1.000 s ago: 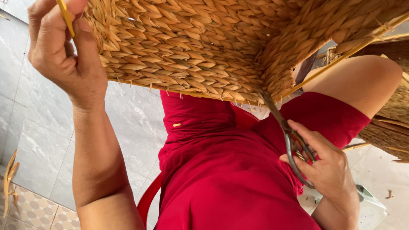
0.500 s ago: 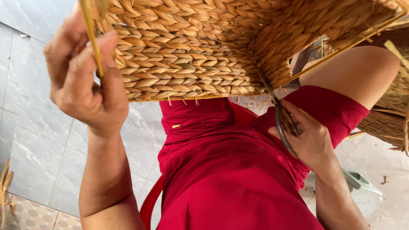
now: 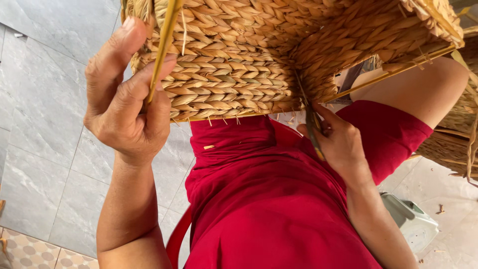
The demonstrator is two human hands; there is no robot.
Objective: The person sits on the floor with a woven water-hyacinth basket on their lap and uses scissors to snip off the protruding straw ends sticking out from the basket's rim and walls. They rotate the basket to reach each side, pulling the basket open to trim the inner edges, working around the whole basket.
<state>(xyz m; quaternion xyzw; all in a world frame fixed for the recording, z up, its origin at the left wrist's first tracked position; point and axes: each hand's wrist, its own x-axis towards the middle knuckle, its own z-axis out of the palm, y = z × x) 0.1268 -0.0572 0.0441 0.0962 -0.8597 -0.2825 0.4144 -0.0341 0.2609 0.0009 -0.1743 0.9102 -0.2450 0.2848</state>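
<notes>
Above the red lap, woven basket (image 3: pixel 259 55) between left hand (image 3: pixel 127 107) (pinching a strand) and right hand (image 3: pixel 338 144).

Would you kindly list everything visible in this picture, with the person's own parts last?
basket: one, tan woven, held up at top
strand: one, yellow, pinched at the basket's left edge
scissors: one, dark, at the basket's lower edge
second basket: one, tan, right edge
floor: grey tiles, left
clothing: red, centre
left hand: one, pinching the strand
right hand: one, holding the scissors
</notes>
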